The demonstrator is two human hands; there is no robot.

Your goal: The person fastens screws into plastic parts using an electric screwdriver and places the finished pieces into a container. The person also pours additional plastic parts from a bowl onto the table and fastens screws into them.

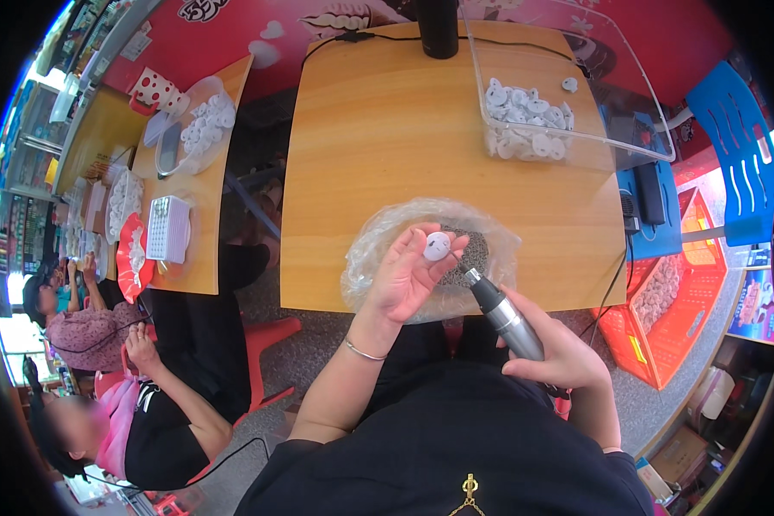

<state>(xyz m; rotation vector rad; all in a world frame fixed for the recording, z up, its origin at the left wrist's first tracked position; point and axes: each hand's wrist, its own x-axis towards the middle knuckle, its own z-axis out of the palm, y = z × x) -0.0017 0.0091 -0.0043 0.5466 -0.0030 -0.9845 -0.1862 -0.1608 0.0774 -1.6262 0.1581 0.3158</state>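
Observation:
My left hand (402,277) pinches a small round white plastic piece (437,246), its face turned up, with dark marks or holes in it. In my right hand (568,351) is a silver and black electric screwdriver (512,323), its tip slanting up toward the white piece. Whether the bit touches the piece I cannot tell. Both hands are over an opened clear plastic bag (371,241) at the table's near edge. Many tiny grey metal parts, probably screws (471,249), lie heaped in the bag, partly hidden by my left hand.
A clear bin (593,142) with many similar white pieces (525,120) stands at the far right of the wooden table (361,129), near a black cylinder (439,30). An orange crate (692,322) and blue chair (731,142) are at right. Co-workers sit left, by another table (202,236).

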